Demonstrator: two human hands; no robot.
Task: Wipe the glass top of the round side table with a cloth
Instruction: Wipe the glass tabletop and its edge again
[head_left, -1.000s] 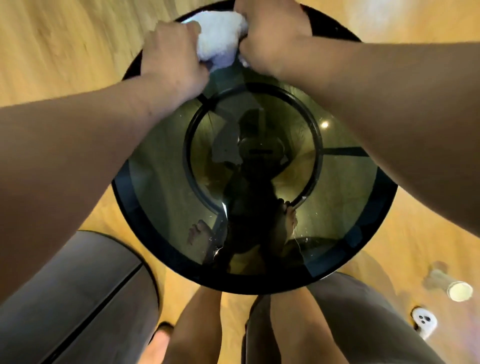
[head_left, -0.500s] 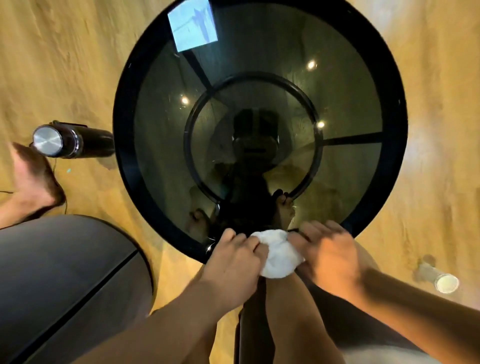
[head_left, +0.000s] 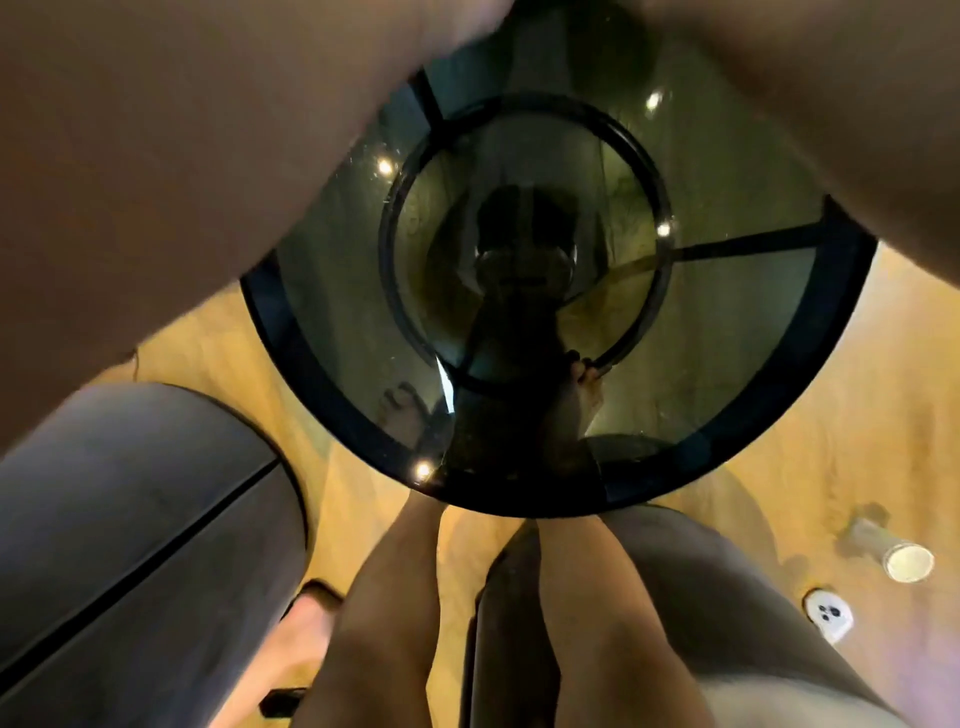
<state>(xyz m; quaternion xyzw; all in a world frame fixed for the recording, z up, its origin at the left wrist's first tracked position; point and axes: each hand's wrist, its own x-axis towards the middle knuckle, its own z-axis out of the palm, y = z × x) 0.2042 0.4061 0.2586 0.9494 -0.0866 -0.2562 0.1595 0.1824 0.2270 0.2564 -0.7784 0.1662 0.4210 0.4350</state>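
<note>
The round side table (head_left: 291, 332) has a dark glass top in a black rim and fills the middle of the view. Under the glass a black ring frame (head_left: 660, 291) with spokes shows through. Both my forearms stretch far over the table, blurred, one across the upper left and one across the upper right. My two hands lie beyond the top edge of the frame. The cloth is out of sight as well. The glass reflects ceiling lights and my own dark outline.
A grey upholstered seat (head_left: 119, 545) stands at the lower left, close to the table's rim. My bare legs (head_left: 384, 613) stand below the table on the wooden floor. At the lower right lie a small cup (head_left: 906, 564) and a white object (head_left: 828, 616).
Half a second ago both hands held the white cloth at the table's near edge. Now the arms reach over the far side and hands and cloth have left the frame.
</note>
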